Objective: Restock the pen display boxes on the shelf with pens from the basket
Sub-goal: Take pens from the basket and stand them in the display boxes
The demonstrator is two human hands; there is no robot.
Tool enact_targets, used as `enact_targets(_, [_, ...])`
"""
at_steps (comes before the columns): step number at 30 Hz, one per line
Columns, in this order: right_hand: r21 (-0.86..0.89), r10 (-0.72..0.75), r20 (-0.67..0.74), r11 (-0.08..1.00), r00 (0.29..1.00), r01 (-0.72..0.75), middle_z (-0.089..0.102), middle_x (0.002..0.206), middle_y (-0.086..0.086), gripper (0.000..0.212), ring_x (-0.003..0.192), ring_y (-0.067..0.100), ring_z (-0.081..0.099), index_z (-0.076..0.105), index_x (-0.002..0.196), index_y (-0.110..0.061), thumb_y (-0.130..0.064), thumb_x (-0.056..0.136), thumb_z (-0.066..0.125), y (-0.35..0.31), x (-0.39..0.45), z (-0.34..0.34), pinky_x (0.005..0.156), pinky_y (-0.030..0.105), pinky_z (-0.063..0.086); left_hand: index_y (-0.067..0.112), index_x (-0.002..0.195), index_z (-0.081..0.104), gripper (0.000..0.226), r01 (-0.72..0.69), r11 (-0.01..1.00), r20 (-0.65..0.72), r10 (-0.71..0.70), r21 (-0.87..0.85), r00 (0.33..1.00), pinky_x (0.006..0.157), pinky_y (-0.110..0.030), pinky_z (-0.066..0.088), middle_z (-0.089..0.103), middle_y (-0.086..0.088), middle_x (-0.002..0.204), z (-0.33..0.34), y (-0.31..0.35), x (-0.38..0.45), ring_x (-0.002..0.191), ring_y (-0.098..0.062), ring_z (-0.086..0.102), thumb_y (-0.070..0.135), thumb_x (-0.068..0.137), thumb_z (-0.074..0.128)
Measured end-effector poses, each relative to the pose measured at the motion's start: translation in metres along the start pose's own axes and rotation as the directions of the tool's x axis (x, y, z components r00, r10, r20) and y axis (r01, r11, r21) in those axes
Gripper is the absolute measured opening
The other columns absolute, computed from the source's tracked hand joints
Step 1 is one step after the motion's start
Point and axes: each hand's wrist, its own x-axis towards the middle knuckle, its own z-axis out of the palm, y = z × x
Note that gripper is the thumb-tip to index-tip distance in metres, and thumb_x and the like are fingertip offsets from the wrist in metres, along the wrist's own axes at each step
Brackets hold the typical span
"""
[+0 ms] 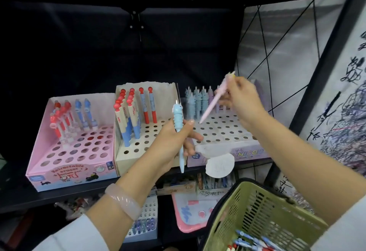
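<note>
Three pen display boxes stand side by side on the black shelf: a pink box (71,163), a cream box (126,159) and a lilac box (227,151), each with a perforated top and a few pens standing at the back. My left hand (174,143) grips a light blue pen (179,132) upright in front of the cream box. My right hand (241,100) pinches a pink pen (213,102), tilted, its tip just above the holes of the lilac box. The green basket (257,211) at the lower right holds several red and blue pens.
A lower shelf holds more pen boxes (144,225) and a pink tray (190,215). A black shelf post (316,84) rises at the right, next to a scribbled white panel (348,112). A round white tag (219,165) hangs from the lilac box's front.
</note>
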Motion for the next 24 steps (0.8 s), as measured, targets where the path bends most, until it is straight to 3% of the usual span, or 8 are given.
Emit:
enact_targets(3, [-0.172, -0.100, -0.194, 0.983, 0.976, 0.067, 0.062, 0.080, 0.004, 0.014, 0.072, 0.016, 0.066, 0.051, 0.097, -0.009, -0.023, 0.098, 0.047, 0.009, 0.038, -0.032, 0.072, 0.036, 0.059, 0.011, 0.085, 0.046, 0.012, -0.004, 0.999, -0.040, 0.006, 0.048, 0.999, 0.033, -0.015, 0.029, 0.058, -0.005, 0.060, 0.010, 0.003, 0.010, 0.032, -0.007, 0.036, 0.014, 0.094, 0.053])
enact_targets(5, [-0.317, -0.174, -0.237, 0.944, 0.956, 0.093, 0.064, 0.089, 0.014, 0.013, 0.081, 0.025, 0.064, 0.050, 0.102, -0.007, -0.018, 0.096, 0.051, 0.018, 0.057, -0.047, 0.077, 0.041, 0.057, 0.011, 0.086, 0.048, 0.010, -0.010, 0.999, -0.082, 0.014, 0.038, 0.997, 0.034, -0.015, 0.030, 0.053, -0.002, 0.062, 0.016, 0.007, 0.017, 0.035, -0.005, 0.036, 0.013, 0.092, 0.055])
enact_targets(7, [-0.434, -0.235, -0.217, 0.893, 0.947, 0.122, 0.064, 0.091, 0.016, 0.011, 0.076, 0.022, 0.061, 0.050, 0.102, -0.009, -0.017, 0.094, 0.052, 0.026, 0.068, -0.057, 0.068, 0.030, 0.055, 0.013, 0.092, 0.053, 0.005, -0.024, 0.999, -0.118, 0.027, 0.028, 0.993, 0.039, -0.015, 0.034, 0.055, 0.001, 0.065, 0.021, 0.011, 0.024, 0.040, -0.004, 0.040, 0.017, 0.094, 0.053])
enact_targets(9, [-0.545, -0.269, -0.171, 0.827, 0.948, 0.137, 0.063, 0.087, 0.013, 0.012, 0.070, 0.020, 0.056, 0.049, 0.102, -0.010, -0.019, 0.095, 0.052, 0.035, 0.076, -0.061, 0.060, 0.024, 0.043, 0.013, 0.101, 0.054, 0.010, -0.031, 0.999, -0.131, 0.028, -0.022, 0.991, 0.043, -0.016, 0.037, 0.058, 0.001, 0.068, 0.025, 0.014, 0.029, 0.044, -0.006, 0.042, 0.018, 0.097, 0.046])
enact_targets(11, [-0.649, -0.307, -0.129, 0.745, 0.943, 0.154, 0.059, 0.081, 0.012, 0.014, 0.067, 0.021, 0.051, 0.048, 0.102, -0.009, -0.021, 0.095, 0.050, 0.042, 0.079, -0.062, 0.058, 0.023, 0.031, 0.011, 0.110, 0.053, 0.018, -0.026, 0.995, -0.128, 0.014, -0.091, 0.992, 0.045, -0.017, 0.037, 0.061, -0.001, 0.071, 0.027, 0.015, 0.033, 0.048, -0.007, 0.043, 0.016, 0.099, 0.039])
enact_targets(13, [-0.691, -0.322, -0.102, 0.704, 0.941, 0.166, 0.057, 0.079, 0.011, 0.016, 0.068, 0.024, 0.050, 0.047, 0.103, -0.006, -0.021, 0.096, 0.048, 0.047, 0.080, -0.062, 0.060, 0.027, 0.031, 0.008, 0.119, 0.050, 0.025, -0.022, 0.991, -0.117, 0.007, -0.135, 0.993, 0.045, -0.017, 0.037, 0.062, -0.001, 0.071, 0.028, 0.015, 0.036, 0.051, -0.008, 0.043, 0.013, 0.099, 0.035])
enact_targets(18, [-0.804, -0.253, 0.026, 0.570, 0.967, 0.171, 0.060, 0.088, 0.025, 0.024, 0.080, 0.034, 0.057, 0.049, 0.107, 0.002, -0.020, 0.096, 0.049, 0.059, 0.082, -0.061, 0.064, 0.036, 0.040, 0.010, 0.131, 0.045, 0.032, -0.044, 0.991, -0.108, 0.030, -0.128, 0.994, 0.043, -0.018, 0.038, 0.065, 0.001, 0.072, 0.027, 0.011, 0.039, 0.047, -0.007, 0.045, 0.012, 0.100, 0.035])
enact_targets(24, [-0.854, -0.048, 0.016, 0.518, 0.999, 0.038, 0.059, 0.104, 0.030, 0.028, 0.098, 0.041, 0.058, 0.049, 0.111, 0.003, -0.020, 0.098, 0.042, 0.064, 0.088, -0.056, 0.077, 0.037, 0.044, 0.020, 0.131, 0.045, 0.032, -0.071, 0.994, -0.081, 0.064, -0.085, 0.995, 0.041, -0.018, 0.035, 0.066, 0.002, 0.073, 0.024, 0.004, 0.038, 0.045, -0.007, 0.042, 0.019, 0.099, 0.041])
